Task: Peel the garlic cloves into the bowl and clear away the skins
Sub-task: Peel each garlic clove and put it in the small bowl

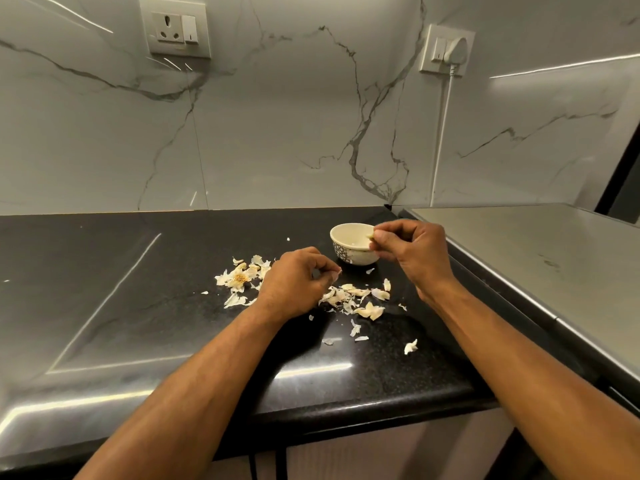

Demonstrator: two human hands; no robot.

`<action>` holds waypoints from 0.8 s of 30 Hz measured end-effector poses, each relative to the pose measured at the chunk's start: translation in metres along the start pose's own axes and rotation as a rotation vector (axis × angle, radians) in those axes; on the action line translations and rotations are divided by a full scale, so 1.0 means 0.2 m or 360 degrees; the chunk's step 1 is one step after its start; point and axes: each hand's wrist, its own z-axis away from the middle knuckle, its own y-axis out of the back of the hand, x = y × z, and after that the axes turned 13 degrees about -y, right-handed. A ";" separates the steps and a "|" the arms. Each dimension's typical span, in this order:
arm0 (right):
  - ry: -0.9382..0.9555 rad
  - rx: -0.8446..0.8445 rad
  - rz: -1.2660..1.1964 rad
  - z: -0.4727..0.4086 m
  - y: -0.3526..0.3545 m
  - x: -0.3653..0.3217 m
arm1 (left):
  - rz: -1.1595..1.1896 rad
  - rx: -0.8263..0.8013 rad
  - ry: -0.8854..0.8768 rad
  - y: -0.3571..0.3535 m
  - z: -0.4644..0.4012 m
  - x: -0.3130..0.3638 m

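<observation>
The right hand (412,251) pinched a small pale garlic clove (371,236) over the rim of the small white patterned ceramic bowl (353,244). Left of the bowl, the left hand (298,285) pinched a scrap of papery skin (336,274). Loose skins (356,299) lay before the bowl on the black speckled stone counter (138,271).

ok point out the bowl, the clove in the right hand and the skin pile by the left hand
bowl (356,258): head view, patterned outer wall
clove (371,235): head view, tip showing past the fingertips
skin pile (239,278): head view, middle of the heap
</observation>
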 end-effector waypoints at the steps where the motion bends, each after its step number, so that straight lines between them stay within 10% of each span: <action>1: 0.0137 0.0038 0.0239 -0.04 0.00 -0.01 | -0.0035 -0.0009 -0.0001 0.00 0.00 0.00; 8: 0.0342 0.0013 0.1145 -0.24 0.02 -0.03 | -0.0199 -0.0083 0.0040 0.00 -0.01 0.01; 19: 0.0554 0.0056 0.1084 -0.19 0.06 -0.03 | -0.0159 -0.0136 0.0077 0.00 -0.02 -0.01; 24: 0.0483 -0.0372 0.1309 -0.04 0.05 -0.01 | -0.0092 -0.0042 0.0101 0.02 -0.01 -0.03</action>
